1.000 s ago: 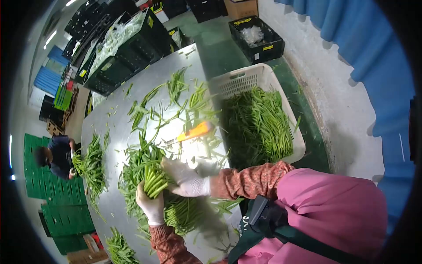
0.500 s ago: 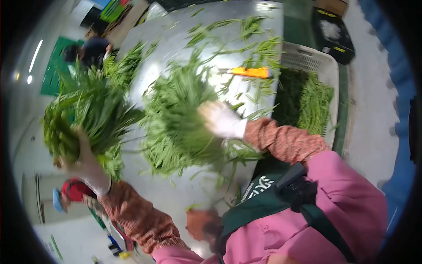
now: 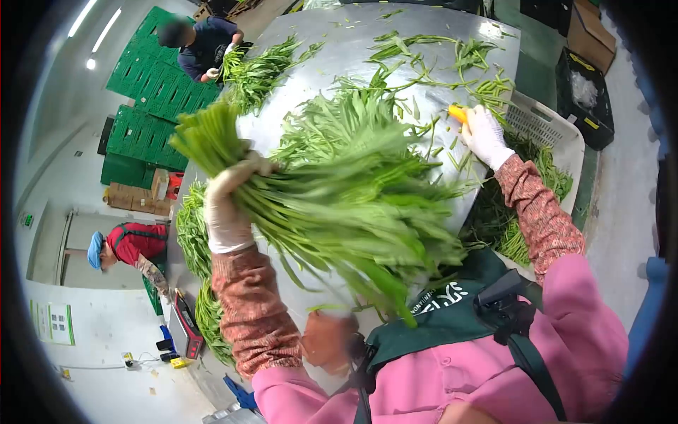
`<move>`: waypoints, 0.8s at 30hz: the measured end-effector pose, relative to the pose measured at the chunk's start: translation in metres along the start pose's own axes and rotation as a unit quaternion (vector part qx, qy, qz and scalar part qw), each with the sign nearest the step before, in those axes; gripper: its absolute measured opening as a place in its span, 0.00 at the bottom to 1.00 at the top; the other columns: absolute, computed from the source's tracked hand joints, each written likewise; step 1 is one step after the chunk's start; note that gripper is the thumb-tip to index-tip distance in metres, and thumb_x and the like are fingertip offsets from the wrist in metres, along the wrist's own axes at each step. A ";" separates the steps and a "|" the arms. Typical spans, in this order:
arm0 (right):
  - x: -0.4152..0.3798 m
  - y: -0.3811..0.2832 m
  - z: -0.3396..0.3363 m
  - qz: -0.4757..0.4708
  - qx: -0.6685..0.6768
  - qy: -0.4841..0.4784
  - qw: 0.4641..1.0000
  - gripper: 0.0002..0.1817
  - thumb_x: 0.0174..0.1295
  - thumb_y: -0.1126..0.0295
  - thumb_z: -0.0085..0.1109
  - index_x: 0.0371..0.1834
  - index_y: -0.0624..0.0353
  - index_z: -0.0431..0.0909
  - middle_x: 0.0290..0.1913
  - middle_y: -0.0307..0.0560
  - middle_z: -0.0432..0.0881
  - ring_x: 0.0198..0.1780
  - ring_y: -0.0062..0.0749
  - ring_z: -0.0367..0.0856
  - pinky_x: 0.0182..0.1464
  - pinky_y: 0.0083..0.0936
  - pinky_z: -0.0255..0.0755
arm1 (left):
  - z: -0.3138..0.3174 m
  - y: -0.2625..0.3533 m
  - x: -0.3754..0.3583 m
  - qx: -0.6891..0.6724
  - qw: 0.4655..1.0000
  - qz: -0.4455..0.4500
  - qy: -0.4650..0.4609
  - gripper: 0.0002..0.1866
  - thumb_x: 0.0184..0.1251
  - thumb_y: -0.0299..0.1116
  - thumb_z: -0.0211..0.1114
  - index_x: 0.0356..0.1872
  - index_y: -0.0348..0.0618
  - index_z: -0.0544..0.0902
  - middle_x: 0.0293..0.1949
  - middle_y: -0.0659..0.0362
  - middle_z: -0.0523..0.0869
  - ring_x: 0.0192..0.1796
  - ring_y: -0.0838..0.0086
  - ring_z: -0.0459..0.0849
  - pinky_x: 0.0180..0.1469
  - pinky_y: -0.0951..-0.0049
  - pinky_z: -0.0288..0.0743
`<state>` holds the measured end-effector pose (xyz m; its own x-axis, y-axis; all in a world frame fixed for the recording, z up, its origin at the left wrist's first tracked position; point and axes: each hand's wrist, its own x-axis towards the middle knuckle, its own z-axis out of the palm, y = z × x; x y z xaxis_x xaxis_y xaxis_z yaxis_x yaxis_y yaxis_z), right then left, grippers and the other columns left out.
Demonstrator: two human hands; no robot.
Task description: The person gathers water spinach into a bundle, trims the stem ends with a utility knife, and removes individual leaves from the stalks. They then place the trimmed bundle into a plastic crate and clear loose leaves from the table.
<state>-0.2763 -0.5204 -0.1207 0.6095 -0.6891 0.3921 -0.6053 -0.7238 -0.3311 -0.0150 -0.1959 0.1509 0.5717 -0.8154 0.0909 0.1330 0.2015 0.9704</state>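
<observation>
My gloved left hand (image 3: 229,201) is wrapped round a big bunch of leafy greens (image 3: 346,205), long-stemmed like water spinach. It is raised above the metal table (image 3: 318,71), with the stems pointing up and left and the blurred leaves trailing right. At the right side of the table, my gloved right hand (image 3: 486,138) grips a knife (image 3: 458,113) by its orange-yellow handle. The blade is hard to make out. Behind the held bunch lies a loose heap of greens (image 3: 332,120), partly covered by it.
Right of the table stands a white plastic crate (image 3: 568,134) with greens and stems inside. Cut scraps (image 3: 491,92) litter the tabletop. A co-worker in dark clothes (image 3: 208,46) handles greens across the table; another in red (image 3: 141,240) stands left, near a red scale (image 3: 187,328).
My left hand has swung right with the bunch, over the table. The right hand has left the heap and taken hold of the knife that lay on the table. The view has shifted.
</observation>
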 end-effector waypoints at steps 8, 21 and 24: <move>-0.062 -0.054 -0.102 -0.044 0.259 0.149 0.953 0.15 0.61 0.69 0.64 0.52 0.54 0.80 0.40 0.49 0.83 0.39 0.49 0.85 0.40 0.36 0.79 | 0.077 -0.130 0.018 -0.162 0.929 -0.310 -0.119 0.19 0.55 0.22 0.64 0.50 0.31 0.79 0.34 0.51 0.85 0.37 0.62 0.85 0.49 0.58 0.83; -0.131 -0.002 -0.093 0.093 0.159 -0.027 0.983 0.14 0.65 0.58 0.61 0.40 0.58 0.75 0.27 0.55 0.82 0.30 0.54 0.83 0.33 0.44 0.77 | 0.167 -0.206 0.029 -0.035 0.852 -0.452 -0.261 0.18 0.55 0.27 0.64 0.46 0.30 0.80 0.33 0.50 0.83 0.35 0.60 0.82 0.46 0.59 0.78; -0.201 0.043 -0.086 0.189 0.101 -0.134 0.968 0.13 0.67 0.59 0.59 0.41 0.58 0.75 0.25 0.54 0.82 0.27 0.52 0.84 0.30 0.45 0.76 | 0.159 -0.222 0.048 0.006 0.851 -0.451 -0.269 0.15 0.56 0.29 0.64 0.43 0.30 0.81 0.33 0.51 0.84 0.35 0.62 0.84 0.43 0.62 0.80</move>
<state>-0.4684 -0.4103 -0.1402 0.4914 -0.8708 -0.0177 -0.7154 -0.3919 -0.5784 -0.1455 -0.3663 -0.0250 -0.2118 -0.7659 -0.6071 0.3111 -0.6417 0.7010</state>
